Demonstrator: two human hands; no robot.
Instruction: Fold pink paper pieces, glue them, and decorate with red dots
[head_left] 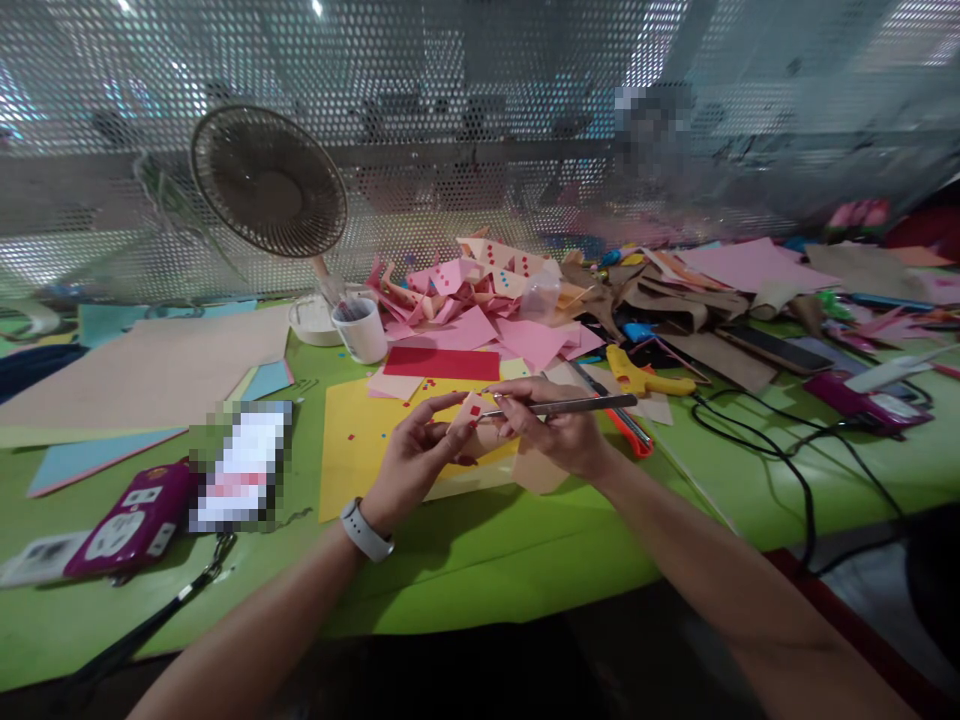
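Note:
My left hand (420, 450), with a pale watch band on its wrist, pinches a small pale pink paper piece (471, 408) with a red square on it. My right hand (555, 430) is closed around a slim metal tool (585, 404), whose tip meets the paper piece near the red square. Both hands are above a yellow sheet (349, 450) dotted with tiny red and blue bits. Just behind them lies a red paper strip (442, 363). The far fingers of my left hand are partly hidden by the paper.
A pink paper pile (450, 290), a white cup (360, 330) and a fan (270, 180) stand behind. Right are a yellow glue gun (645, 377), cables (787, 460) and a dark phone (776, 350). Left are large sheets (165, 370), a lit phone (244, 465) and a purple packet (135, 520).

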